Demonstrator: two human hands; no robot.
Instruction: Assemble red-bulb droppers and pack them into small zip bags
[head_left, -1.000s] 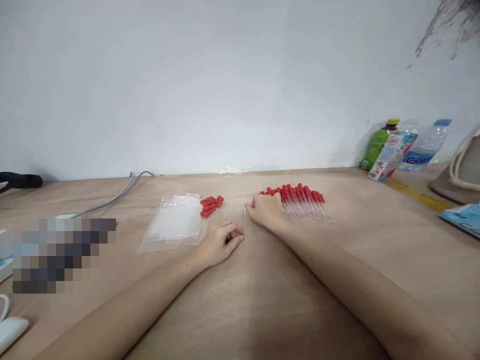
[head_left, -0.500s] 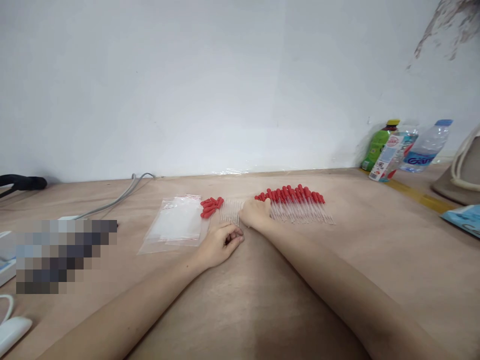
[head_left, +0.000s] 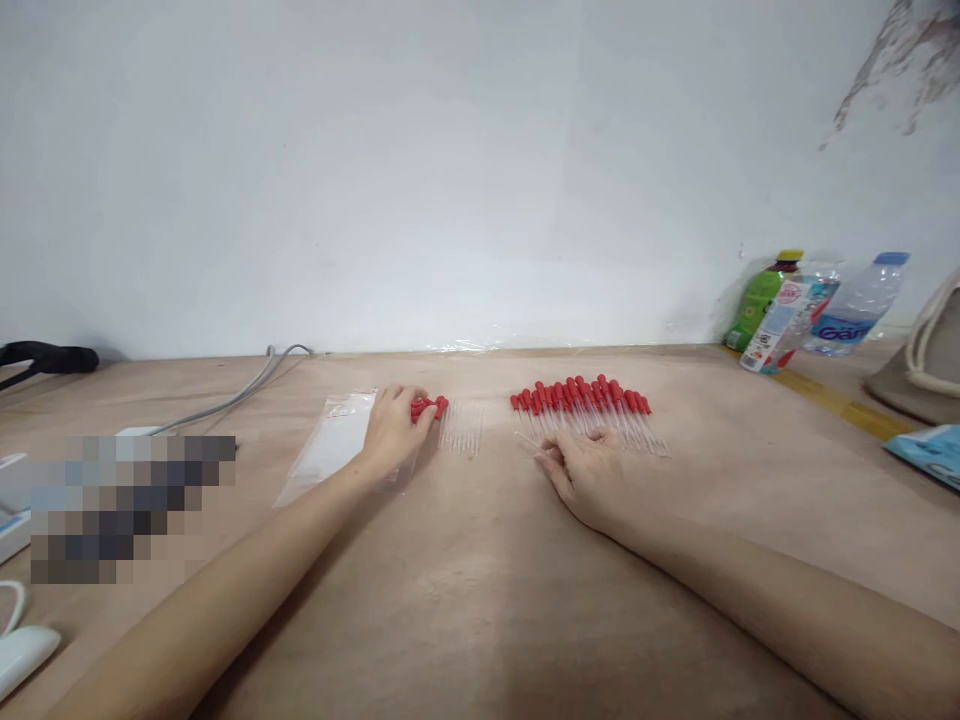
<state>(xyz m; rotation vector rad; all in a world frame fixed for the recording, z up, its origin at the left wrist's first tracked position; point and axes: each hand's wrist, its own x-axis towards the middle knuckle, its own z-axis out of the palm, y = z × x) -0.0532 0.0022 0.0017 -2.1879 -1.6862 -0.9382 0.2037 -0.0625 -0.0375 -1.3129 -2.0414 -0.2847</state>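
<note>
The clear tube (head_left: 526, 440) is pinched in my right hand (head_left: 590, 476), near the red-topped droppers (head_left: 581, 393); a loose pinch could drop it. My left hand (head_left: 396, 428) curls at the red caps (head_left: 441, 406), but I cannot tell whether it grips one. A sideways brush could scatter the bare tubes (head_left: 462, 428) along the worktop (head_left: 450, 590).
</note>
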